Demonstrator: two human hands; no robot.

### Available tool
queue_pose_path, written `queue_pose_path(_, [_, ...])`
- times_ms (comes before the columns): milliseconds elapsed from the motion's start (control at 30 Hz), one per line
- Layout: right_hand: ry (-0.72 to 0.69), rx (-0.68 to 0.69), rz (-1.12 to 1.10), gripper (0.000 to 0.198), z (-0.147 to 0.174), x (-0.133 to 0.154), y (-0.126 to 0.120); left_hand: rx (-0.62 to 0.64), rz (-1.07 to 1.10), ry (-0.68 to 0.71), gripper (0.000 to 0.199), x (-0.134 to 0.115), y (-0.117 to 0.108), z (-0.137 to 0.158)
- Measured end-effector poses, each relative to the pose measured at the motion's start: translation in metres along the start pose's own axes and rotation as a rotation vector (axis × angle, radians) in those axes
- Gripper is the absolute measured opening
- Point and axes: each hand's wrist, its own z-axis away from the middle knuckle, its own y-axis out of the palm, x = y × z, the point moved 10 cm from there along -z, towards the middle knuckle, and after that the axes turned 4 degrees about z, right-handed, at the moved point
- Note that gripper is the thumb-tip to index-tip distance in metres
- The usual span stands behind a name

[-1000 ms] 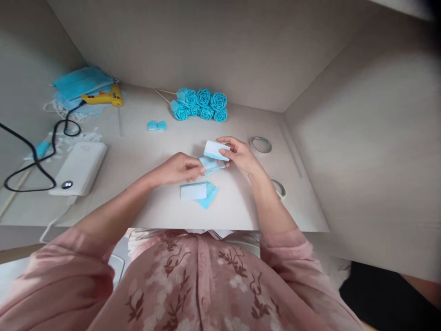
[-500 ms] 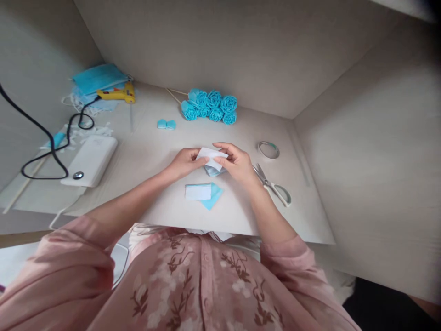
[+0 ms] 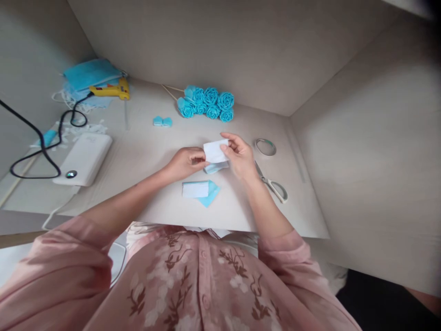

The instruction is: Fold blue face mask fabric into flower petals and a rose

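Observation:
A small white rectangular piece of soft sheet (image 3: pixel 215 152), like mask fabric, is held up over the table. My right hand (image 3: pixel 240 156) pinches its right side, thumb on the near face and fingers behind. At its lower left corner, my left hand (image 3: pixel 188 162) is closed with thumb and fingertips together on the edge. Pale blue pieces (image 3: pixel 215 168) lie just beneath, partly covered by the held piece. Closer to my body rests another white rectangle (image 3: pixel 195 189), overlapping a light blue square (image 3: pixel 210 195).
Blue fabric roses (image 3: pixel 210 103) and a blue bow-shaped piece (image 3: pixel 162 121) lie at the back. Scissors (image 3: pixel 277 189) and a tape roll (image 3: pixel 265 147) are on the right. At left are a yellow glue gun (image 3: pixel 113 90), face masks (image 3: pixel 91 73), a white power bank (image 3: pixel 83 158) and a black cable (image 3: pixel 43 142).
The white piece has turned flatter towards me and shifted slightly up and right. My left thumb has slid from its face to the lower left corner; my right hand keeps its hold.

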Motion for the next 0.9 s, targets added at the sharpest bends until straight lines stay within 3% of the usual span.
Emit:
queue_pose_path(100, [0.019,-0.058,0.007,0.054,-0.007,-0.004,-0.022,-0.042,0.075,-0.135,0.031,0.021,-0.006,0.0])
queue_pose_path(233, [0.075,-0.004,-0.001,0.052,-0.01,-0.011,-0.025,-0.029,0.245,-0.306,0.056,0.049,0.0,0.002])
queue_pose_path(433, [0.049,0.029,0.053,0.047,-0.004,-0.007,-0.007,-0.176,0.24,-0.227,0.049,0.032,-0.018,-0.001])
queue_pose_path(533, [0.017,0.025,0.051,0.047,0.001,0.0,0.004,-0.121,0.299,-0.228,0.052,0.022,-0.012,-0.001])
queue_pose_path(633, [-0.018,0.018,0.057,0.047,0.007,0.006,0.012,-0.069,0.354,-0.292,0.049,0.027,-0.002,0.001])
queue_pose_path(767, [-0.04,0.04,0.097,0.048,0.009,0.009,0.015,-0.18,0.363,-0.308,0.042,0.037,-0.009,0.004])
queue_pose_path(900, [-0.011,0.108,0.095,0.05,0.007,0.006,0.017,-0.204,0.365,-0.305,0.043,0.039,-0.014,0.003])
